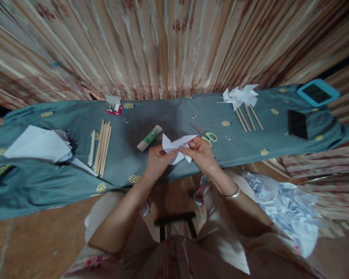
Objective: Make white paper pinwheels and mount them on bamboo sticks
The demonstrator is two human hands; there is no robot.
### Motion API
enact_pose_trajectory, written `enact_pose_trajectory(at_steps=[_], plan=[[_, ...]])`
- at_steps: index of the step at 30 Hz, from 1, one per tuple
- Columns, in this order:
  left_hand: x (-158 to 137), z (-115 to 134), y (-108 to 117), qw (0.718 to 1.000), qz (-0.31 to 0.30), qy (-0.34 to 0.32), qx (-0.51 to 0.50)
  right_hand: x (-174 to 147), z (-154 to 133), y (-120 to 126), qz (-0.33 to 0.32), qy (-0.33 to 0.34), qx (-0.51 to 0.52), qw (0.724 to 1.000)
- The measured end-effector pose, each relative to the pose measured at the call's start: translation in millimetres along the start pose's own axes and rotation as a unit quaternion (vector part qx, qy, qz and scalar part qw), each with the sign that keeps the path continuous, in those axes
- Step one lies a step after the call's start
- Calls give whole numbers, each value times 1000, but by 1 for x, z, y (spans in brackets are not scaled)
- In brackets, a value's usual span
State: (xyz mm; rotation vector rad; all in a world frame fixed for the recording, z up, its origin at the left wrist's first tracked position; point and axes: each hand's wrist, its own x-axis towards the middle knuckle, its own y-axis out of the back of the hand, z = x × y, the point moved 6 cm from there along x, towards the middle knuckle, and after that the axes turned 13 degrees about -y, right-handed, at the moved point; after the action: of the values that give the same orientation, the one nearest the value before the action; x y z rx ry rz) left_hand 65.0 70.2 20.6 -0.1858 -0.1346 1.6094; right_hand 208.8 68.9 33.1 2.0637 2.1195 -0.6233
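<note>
Between my two hands, above the table's near edge, is a white paper pinwheel [180, 144] with folded, pointed blades. My left hand [159, 159] pinches its left side, the thumb near the centre. From the right, my right hand [202, 153] grips the paper, its thumb also pressed close to the middle. Whether a pin sits at the centre is too small to tell. Just beyond my left hand lies a green and white glue stick [150, 138]. Past my right hand rest scissors [208, 136] with pale green handles.
Finished pinwheels on sticks [241, 99] lie at the right, near a phone [297, 124] and a blue-framed device [318, 92]. Leftward are wooden sticks [102, 148], a white pen-like tube [92, 148], stacked white paper [39, 144] and a small box of pins [114, 106]. A plastic bag [291, 209] sits below right.
</note>
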Motion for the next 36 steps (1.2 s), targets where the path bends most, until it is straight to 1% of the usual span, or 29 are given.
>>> enact_pose_trajectory(at_steps=[7,12,19,22,26,28,33,36], plan=[[0,2,3,999,26,18,-15,-3,-5,0,-12,-9,18,1000],[1,3,7,998,44,13,-35,-4,-7,3,5,1,-19,1000],[-1,0,10,999,31,18,-34,-4,0,2,14,-19,-17,1000],[-2,0,13,999,35,14,-35,-3,0,1,12,-19,-21,1000],[2,4,23,997,65,10,-44,-2,-3,6,26,-1,-25,999],[5,7,31,995,86,3,-46,0,-2,12,41,-4,-25,999],[15,16,48,991,119,-16,-62,5,10,23,67,-16,-49,996],[16,20,52,989,124,-27,-76,9,18,22,70,-18,-60,996]])
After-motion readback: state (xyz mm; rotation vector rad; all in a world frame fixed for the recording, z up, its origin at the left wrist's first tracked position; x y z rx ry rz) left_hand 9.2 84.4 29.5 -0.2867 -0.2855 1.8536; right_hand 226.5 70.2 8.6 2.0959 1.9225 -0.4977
